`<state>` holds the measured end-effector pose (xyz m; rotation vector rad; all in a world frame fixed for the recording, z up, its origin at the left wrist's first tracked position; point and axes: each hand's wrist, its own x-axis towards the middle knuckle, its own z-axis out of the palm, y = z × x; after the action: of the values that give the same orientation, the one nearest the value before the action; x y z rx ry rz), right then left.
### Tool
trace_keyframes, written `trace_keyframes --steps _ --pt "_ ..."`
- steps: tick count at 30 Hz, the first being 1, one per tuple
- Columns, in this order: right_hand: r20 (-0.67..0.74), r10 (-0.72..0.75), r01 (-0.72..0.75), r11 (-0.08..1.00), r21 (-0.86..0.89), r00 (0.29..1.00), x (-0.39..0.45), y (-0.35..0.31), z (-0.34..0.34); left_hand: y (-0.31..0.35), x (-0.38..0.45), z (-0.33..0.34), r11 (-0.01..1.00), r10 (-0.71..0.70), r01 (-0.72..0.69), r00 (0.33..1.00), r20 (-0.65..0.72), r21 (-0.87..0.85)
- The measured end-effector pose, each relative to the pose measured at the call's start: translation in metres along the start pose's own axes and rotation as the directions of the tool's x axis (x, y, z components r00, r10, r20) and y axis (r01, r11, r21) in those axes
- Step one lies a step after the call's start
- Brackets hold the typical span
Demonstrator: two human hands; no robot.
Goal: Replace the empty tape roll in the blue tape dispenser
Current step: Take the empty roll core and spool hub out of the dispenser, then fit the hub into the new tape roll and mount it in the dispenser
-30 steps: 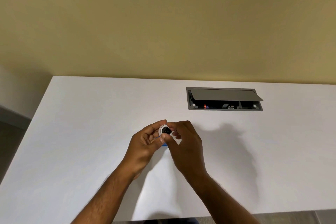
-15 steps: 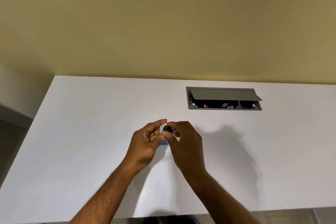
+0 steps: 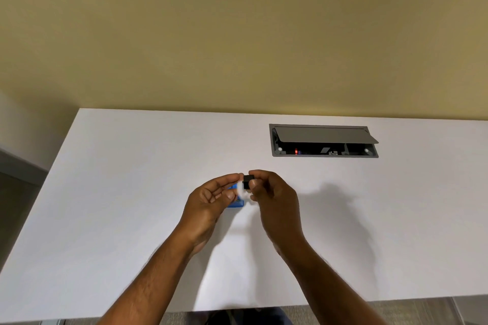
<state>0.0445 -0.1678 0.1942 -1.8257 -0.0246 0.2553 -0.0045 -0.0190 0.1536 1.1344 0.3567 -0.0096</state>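
Note:
Above the white desk (image 3: 118, 206), my left hand (image 3: 211, 200) pinches a small white tape roll (image 3: 240, 188) between thumb and fingers. My right hand (image 3: 272, 192) grips a black spindle hub (image 3: 247, 181) that sticks out of the roll's right side. The blue tape dispenser (image 3: 235, 202) lies on the desk under my left fingers, and only a small part of it shows. Both hands meet at the middle of the desk.
A grey cable box (image 3: 323, 141) with its lid propped open is set into the desk at the back right; a red light glows inside. A beige wall rises behind the desk. The desk's left edge drops to the floor.
The black hub has come sideways out of the white roll toward the right. My hands have drifted slightly apart, and more of the blue dispenser shows beneath them.

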Motion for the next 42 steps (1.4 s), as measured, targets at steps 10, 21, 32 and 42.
trace_keyframes --steps 10,21,32,42 --pt "-0.015 0.21 -0.193 0.923 0.332 0.978 0.002 0.017 0.014 -0.017 0.016 0.013 0.996 -0.05 0.043 0.995 -0.087 -0.082" --pt "-0.027 0.183 -0.162 0.923 0.349 0.983 0.001 0.017 0.01 -0.025 0.016 0.009 0.996 0.015 -0.007 0.995 -0.096 0.087" --pt "-0.003 0.187 -0.174 0.918 0.357 0.982 0.001 0.025 0.012 -0.035 0.023 -0.011 0.988 0.064 -0.039 0.983 -0.174 0.147" --pt "-0.015 0.23 -0.21 0.909 0.361 0.973 -0.002 0.043 -0.012 -0.067 0.057 -0.087 0.734 0.157 0.1 0.937 -0.311 0.672"
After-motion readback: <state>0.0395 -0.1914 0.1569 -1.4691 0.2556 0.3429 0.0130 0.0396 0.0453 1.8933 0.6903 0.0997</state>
